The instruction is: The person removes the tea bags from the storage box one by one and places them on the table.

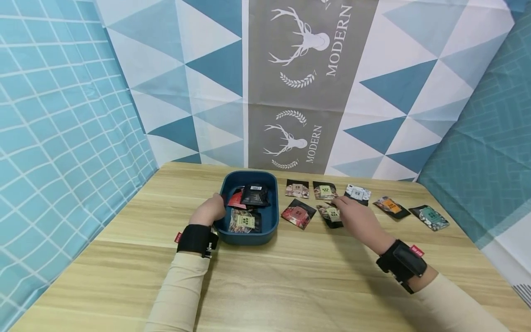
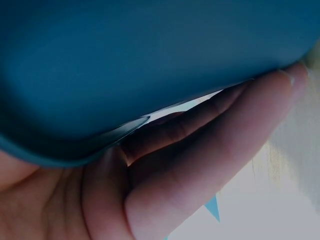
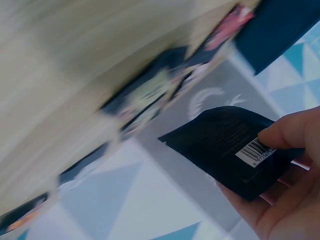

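My left hand [image 1: 210, 210] holds the left side of a blue plastic bin [image 1: 249, 239]. In the left wrist view its fingers [image 2: 200, 165] reach along the bin's wall and touch it near the fingertips; the thumb is mostly hidden. Inside the bin lie a red sachet [image 1: 236, 199], a black one turned barcode up [image 1: 254, 196] and a green-labelled one [image 1: 244, 221]. Between thumb and fingers, my right hand [image 1: 356, 216] pinches a black sachet [image 3: 220, 145], its barcode side facing the wrist camera. Below that hand a green-labelled sachet [image 1: 330, 213] lies on the table.
Right of the bin, several flat sachets lie on the wooden table [image 1: 265, 286], among them a red one [image 1: 298, 213], an orange-labelled one [image 1: 391, 206] and a teal-labelled one [image 1: 430, 216]. A patterned cloth backdrop [image 1: 215, 83] stands behind the table.
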Available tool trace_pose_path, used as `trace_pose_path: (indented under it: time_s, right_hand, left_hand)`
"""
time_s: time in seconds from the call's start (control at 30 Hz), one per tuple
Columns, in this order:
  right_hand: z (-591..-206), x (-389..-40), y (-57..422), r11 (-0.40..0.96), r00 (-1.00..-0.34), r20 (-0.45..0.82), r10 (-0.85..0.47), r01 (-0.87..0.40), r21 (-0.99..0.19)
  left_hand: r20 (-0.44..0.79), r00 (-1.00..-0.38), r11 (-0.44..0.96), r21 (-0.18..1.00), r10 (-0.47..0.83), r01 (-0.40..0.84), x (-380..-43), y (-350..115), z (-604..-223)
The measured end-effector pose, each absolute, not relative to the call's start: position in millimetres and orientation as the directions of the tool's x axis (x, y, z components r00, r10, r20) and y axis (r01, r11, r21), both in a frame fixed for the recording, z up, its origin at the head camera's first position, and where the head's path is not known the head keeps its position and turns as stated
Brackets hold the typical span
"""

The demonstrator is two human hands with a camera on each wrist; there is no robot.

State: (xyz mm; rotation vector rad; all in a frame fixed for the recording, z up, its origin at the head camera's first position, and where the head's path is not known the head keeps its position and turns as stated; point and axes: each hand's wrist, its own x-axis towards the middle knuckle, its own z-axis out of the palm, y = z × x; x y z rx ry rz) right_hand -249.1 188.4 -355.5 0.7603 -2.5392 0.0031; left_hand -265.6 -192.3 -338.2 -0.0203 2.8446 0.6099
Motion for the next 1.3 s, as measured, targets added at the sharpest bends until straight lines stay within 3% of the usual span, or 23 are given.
trace_pose_path:
  time_s: [0.4,0.7,1.07,1.3]
  right_hand:
    - [-366,-256,237,0.922,-0.873,0.296,-0.387,-0.372,0.108]
    - [-381,-255,250,0.919,-0.886,0.25,-0.39,-0.39,0.052]
    - [-375,-259,254,0.945,-0.946,-0.094,-0.311,-0.296,-0.142]
    - [-364,-257,241,0.913,-0.923,-0.023,-0.384,-0.376,-0.159]
  left_hand:
    - [-0.24,-0.97,0.913,0.403,0.031,-0.07,-265,-192,-339]
    - [-0.243,-0.97,0.906,0.416,0.028,-0.078,-265,-192,-338]
    - [-0.231,-0.973,0.904,0.421,0.031,-0.07,-264,-192,-338]
    - [-0.226,-0.973,0.904,0.423,0.042,-0.059,-265,-193,-339]
